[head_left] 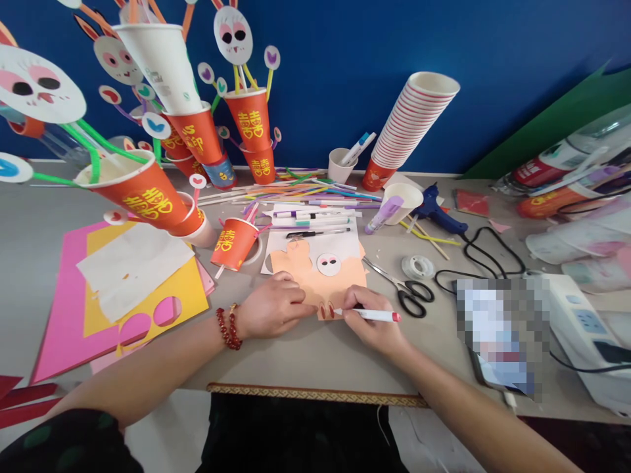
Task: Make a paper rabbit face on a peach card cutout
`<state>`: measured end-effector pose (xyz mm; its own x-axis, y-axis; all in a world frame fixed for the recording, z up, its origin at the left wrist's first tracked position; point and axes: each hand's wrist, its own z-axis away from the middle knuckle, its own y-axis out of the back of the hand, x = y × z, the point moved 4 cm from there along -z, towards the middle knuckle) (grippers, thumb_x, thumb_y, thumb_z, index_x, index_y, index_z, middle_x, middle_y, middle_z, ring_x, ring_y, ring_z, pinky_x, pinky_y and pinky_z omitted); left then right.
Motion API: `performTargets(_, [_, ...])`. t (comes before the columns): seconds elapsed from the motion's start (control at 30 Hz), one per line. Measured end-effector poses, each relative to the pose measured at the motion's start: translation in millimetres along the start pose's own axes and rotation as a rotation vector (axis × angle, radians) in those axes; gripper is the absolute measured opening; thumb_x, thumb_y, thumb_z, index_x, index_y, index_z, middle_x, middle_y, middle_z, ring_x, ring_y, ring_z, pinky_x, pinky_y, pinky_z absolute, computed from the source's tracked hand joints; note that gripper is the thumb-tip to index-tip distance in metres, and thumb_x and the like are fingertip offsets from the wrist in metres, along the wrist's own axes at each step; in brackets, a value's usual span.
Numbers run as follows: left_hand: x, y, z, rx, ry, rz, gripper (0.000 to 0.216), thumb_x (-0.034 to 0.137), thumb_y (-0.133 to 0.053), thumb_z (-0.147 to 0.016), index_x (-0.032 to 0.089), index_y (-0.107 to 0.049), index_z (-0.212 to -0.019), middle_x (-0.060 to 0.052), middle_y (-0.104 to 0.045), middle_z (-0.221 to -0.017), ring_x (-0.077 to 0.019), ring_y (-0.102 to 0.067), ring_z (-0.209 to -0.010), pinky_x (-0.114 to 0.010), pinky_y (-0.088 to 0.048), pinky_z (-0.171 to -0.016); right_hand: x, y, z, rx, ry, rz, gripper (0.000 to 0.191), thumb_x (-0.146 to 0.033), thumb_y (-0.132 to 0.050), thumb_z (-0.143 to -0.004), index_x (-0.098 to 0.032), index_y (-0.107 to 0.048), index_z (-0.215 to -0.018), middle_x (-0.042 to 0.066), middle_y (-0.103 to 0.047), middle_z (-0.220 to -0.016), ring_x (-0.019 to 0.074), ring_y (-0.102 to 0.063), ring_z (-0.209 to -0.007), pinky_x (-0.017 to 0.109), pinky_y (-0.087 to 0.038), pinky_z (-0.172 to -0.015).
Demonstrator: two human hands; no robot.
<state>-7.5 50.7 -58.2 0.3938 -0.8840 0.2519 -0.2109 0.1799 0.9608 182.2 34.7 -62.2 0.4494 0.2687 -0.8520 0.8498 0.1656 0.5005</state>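
A sheet of peach paper (306, 276) with cut-out edges lies on the table. Two long ear shapes with dark red middles (327, 309) are drawn at its near edge. My left hand (270, 306), fingers curled and one fingertip near the ears, holds the sheet down. A red marker (377, 315) is pinched in my right hand (372, 322), its tip beside the right-hand ear. A white paper disc with a drawn face (328, 265) rests on the peach sheet. Beneath that sheet is white paper (352, 244), with several markers (320, 215) and a black pen (318, 233) on it.
Scissors (411, 295), a tape roll (418, 267) and a phone (500, 335) lie to the right. Farther back are a blue glue gun (436, 211) and stacked paper cups (417, 121). Decorated red cups (142, 197) and coloured paper (64, 309) occupy the left.
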Motion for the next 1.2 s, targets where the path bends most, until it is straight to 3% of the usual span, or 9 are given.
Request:
performTargets(0.27, [-1, -3, 2, -0.009, 0.005, 0.008, 0.027, 0.020, -0.043, -0.092, 0.024, -0.065, -0.107, -0.001, -0.056, -0.071, -0.0169, -0.050, -0.069, -0.034, -0.037, -0.081, 1, 1, 1, -0.002, -0.006, -0.119, 0.016, -0.012, -0.050, -0.072, -0.021, -0.045, -0.059, -0.004, -0.048, -0.055, 0.0113, -0.042, -0.051, 0.024, -0.033, -0.051])
performTargets(0.4, [-2, -3, 3, -0.006, 0.000, 0.041, 0.029, 0.019, -0.042, -0.091, 0.022, -0.061, -0.113, -0.002, -0.060, -0.075, -0.0177, -0.053, -0.073, -0.035, -0.037, -0.083, 10, 6, 2, 0.100, -0.097, -0.290, 0.012, -0.018, -0.057, -0.078, -0.020, -0.053, -0.067, -0.002, -0.053, -0.064, 0.0128, -0.048, -0.055, 0.025, -0.037, -0.051])
performTargets(0.57, [-6, -1, 6, 0.096, 0.103, 0.184, 0.035, 0.019, -0.039, -0.095, 0.018, -0.046, -0.129, -0.006, -0.067, -0.093, -0.0193, -0.058, -0.083, -0.035, -0.040, -0.085, 12, 12, 3, 0.188, -0.132, -0.397, 0.011, -0.028, -0.063, -0.084, -0.020, -0.056, -0.080, -0.001, -0.058, -0.066, 0.0140, -0.054, -0.056, 0.025, -0.041, -0.051])
performTargets(0.73, [-7, 1, 9, 0.216, 0.178, 0.240, 0.034, 0.021, -0.039, -0.096, 0.016, -0.040, -0.130, -0.006, -0.066, -0.088, -0.0205, -0.059, -0.081, -0.036, -0.044, -0.080, 9, 17, 6, 0.260, -0.083, -0.355, 0.020, -0.028, -0.066, -0.085, -0.020, -0.053, -0.072, -0.005, -0.051, -0.056, 0.0095, -0.045, -0.044, 0.023, -0.035, -0.044])
performTargets(0.83, [-6, 4, 9, 0.263, 0.185, 0.268, 0.024, 0.022, -0.041, -0.097, 0.018, -0.047, -0.120, -0.007, -0.066, -0.094, -0.0203, -0.060, -0.085, -0.036, -0.044, -0.082, 9, 16, 8, 0.226, -0.050, -0.360, 0.017, -0.029, -0.063, -0.088, -0.020, -0.056, -0.075, -0.003, -0.053, -0.060, 0.0105, -0.047, -0.048, 0.023, -0.036, -0.046])
performTargets(0.97, [-3, 5, 4, 0.193, 0.100, 0.254, 0.020, 0.020, -0.039, -0.097, 0.019, -0.057, -0.105, -0.006, -0.063, -0.087, -0.0190, -0.058, -0.083, -0.033, -0.043, -0.078, 8, 15, 10, 0.144, 0.011, -0.390, 0.013, -0.028, -0.059, -0.090, -0.020, -0.059, -0.081, 0.000, -0.058, -0.067, 0.0139, -0.053, -0.057, 0.026, -0.040, -0.051])
performTargets(1.1, [-2, 5, 2, 0.161, 0.080, 0.192, 0.024, 0.024, -0.038, -0.099, 0.021, -0.059, -0.111, -0.004, -0.060, -0.081, -0.0186, -0.056, -0.079, -0.031, -0.041, -0.075, 3, 11, 13, 0.065, 0.059, -0.456, 0.005, -0.024, -0.057, -0.092, -0.021, -0.058, -0.087, 0.002, -0.062, -0.071, 0.0161, -0.056, -0.061, 0.028, -0.043, -0.055])
performTargets(1.2, [-2, 4, 3, 0.193, 0.114, 0.227, 0.027, 0.026, -0.039, -0.100, 0.021, -0.051, -0.123, -0.005, -0.063, -0.089, -0.0186, -0.057, -0.085, -0.032, -0.043, -0.080, -1, 9, 14, 0.028, 0.095, -0.482, 0.003, -0.021, -0.058, -0.090, -0.022, -0.057, -0.088, 0.001, -0.062, -0.072, 0.0158, -0.057, -0.060, 0.028, -0.043, -0.055])
